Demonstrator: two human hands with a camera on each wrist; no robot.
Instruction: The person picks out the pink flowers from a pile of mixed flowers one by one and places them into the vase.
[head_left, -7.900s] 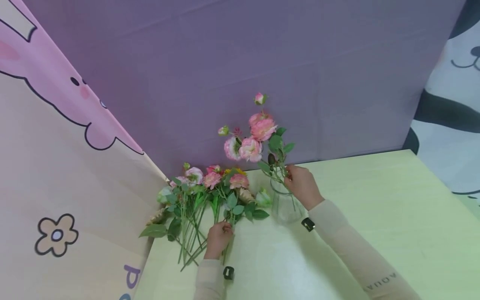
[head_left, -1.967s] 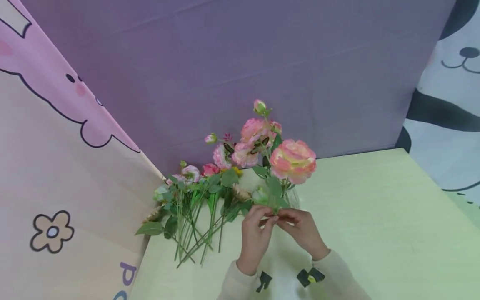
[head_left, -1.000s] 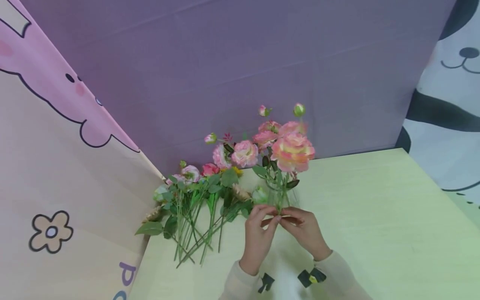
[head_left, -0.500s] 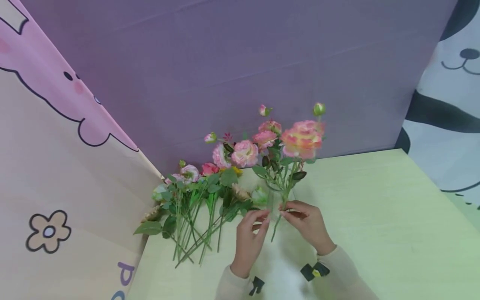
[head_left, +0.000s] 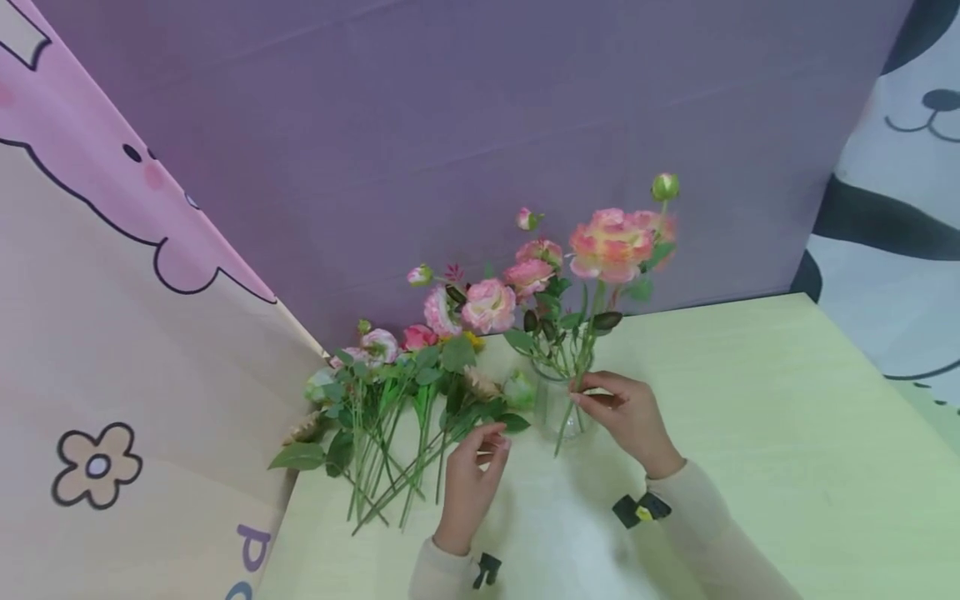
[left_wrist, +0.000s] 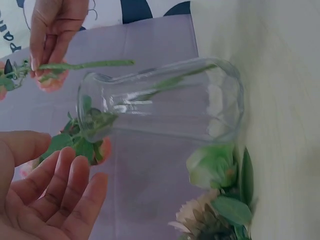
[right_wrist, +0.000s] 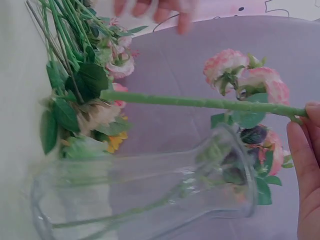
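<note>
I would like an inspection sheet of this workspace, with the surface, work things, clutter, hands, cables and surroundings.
Surface: pale table.
Work things: glass vase upright, holding pink flowers; large peach-pink flower held up, its stem end outside the vase.
Clutter: loose flowers lying left of the vase, stems crossing.
Hands: right hand pinches the large flower's stem; left hand holds nothing.
Cables: nothing seen.
Surroundings: purple backdrop; cartoon-printed sheets on both sides.
</note>
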